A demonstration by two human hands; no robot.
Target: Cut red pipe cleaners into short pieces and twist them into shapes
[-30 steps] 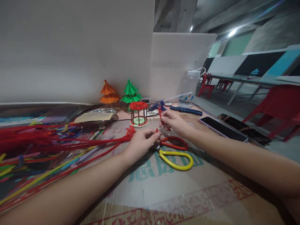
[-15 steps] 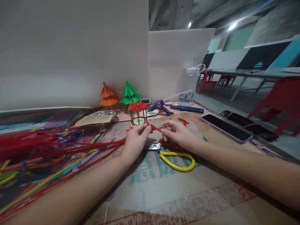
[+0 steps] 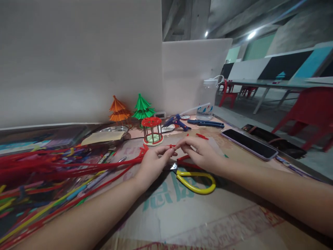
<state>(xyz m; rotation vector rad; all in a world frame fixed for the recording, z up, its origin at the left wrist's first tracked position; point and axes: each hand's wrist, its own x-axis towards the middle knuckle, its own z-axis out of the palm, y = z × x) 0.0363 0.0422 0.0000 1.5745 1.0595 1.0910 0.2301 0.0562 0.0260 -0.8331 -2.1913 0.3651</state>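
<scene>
A short piece of red pipe cleaner [image 3: 171,146] runs between the fingertips of both hands. My left hand [image 3: 154,161] is closed, its thumb and forefinger pinching the piece. My right hand [image 3: 199,152] meets it from the other side, thumb and fingers bent together at its end; the exact contact is partly hidden. Below them lie scissors with yellow handles [image 3: 196,187], their blades mostly covered by my left hand. Just behind my left hand stands a small pavilion frame [image 3: 152,122], with a red ring top, dark posts and a pale green base.
Long red pipe cleaners [image 3: 104,165] and colourful scraps spread across the left. An orange tree-like roof [image 3: 118,109] and a green one [image 3: 142,106] stand behind. A glue gun [image 3: 177,121], blue pliers [image 3: 205,123], a bottle [image 3: 208,99] and a phone [image 3: 248,144] sit further right.
My right hand has come closer to my left, and their fingertips now nearly meet over the red piece. Less of that piece shows. The whole view has shifted slightly.
</scene>
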